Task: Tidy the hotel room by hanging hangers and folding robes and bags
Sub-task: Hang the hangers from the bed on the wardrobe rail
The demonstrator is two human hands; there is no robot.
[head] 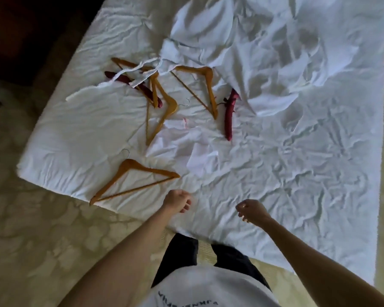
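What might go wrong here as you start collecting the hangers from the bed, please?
The white belt lies across the dark red hanger and wooden hangers, so lifting one could drag the tangle. The nearest wooden hanger pokes past the bed edge and could slide off. Both hands hold nothing yet.

This is a bedroom, like in a hotel. A wide bed (297, 173) with a wrinkled white sheet stands on a pale patterned carpet (31, 229). Wooden hangers (131, 180) and a white robe (208, 36) lie on it.
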